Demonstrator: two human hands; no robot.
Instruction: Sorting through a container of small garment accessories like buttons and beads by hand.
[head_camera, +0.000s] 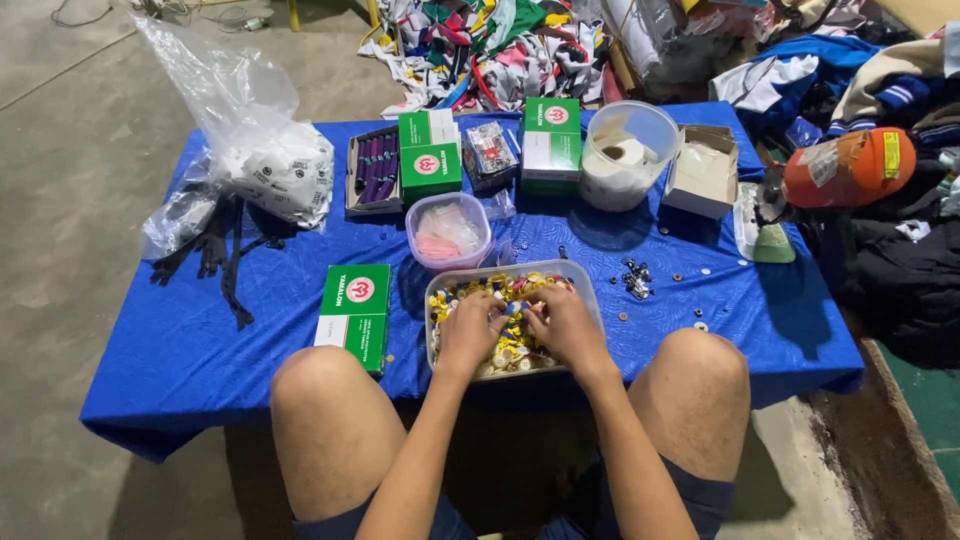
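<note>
— Both hands are inside the clear plastic tray (590, 290), yes?

— Yes. I see my left hand (472, 328) and my right hand (562, 322) side by side, resting on the mixed coloured buttons (500, 290). The fingers are curled down into the pile, but I cannot tell if they pinch any button.

— Where is the tray?

— On the blue counter (200, 350), at its near edge, between my knees. A green box (355, 313) lies just beside it on the left, and a small round tub (449, 230) stands behind it.
</note>
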